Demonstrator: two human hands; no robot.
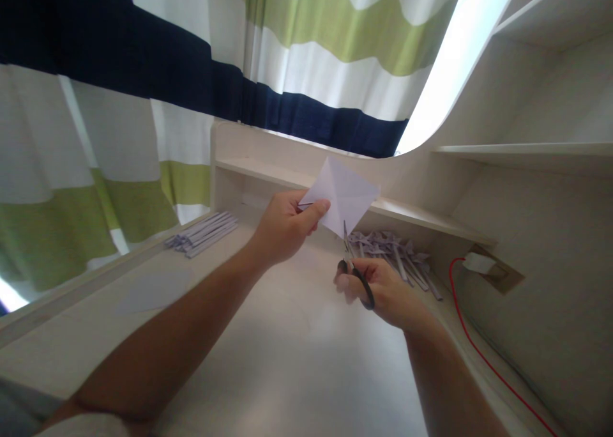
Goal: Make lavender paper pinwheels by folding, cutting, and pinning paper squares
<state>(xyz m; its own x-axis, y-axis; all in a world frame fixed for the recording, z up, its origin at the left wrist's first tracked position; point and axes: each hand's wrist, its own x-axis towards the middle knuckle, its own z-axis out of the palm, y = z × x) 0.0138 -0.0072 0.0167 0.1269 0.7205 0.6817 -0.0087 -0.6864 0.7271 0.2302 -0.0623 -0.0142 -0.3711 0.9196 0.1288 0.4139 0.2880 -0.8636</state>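
Note:
My left hand is raised above the desk and pinches a pale folded paper square by its left corner, thumb on top. Below and to the right, my right hand grips black-handled scissors, fingers through the loops. The blades point up and touch the lower corner of the paper. Behind the right hand lies a heap of pale purple paper pinwheels on sticks.
A bundle of rolled paper sticks lies at the desk's far left. A flat paper sheet lies left of my forearm. A red cable runs from a wall socket at right. Shelves and a striped curtain stand behind.

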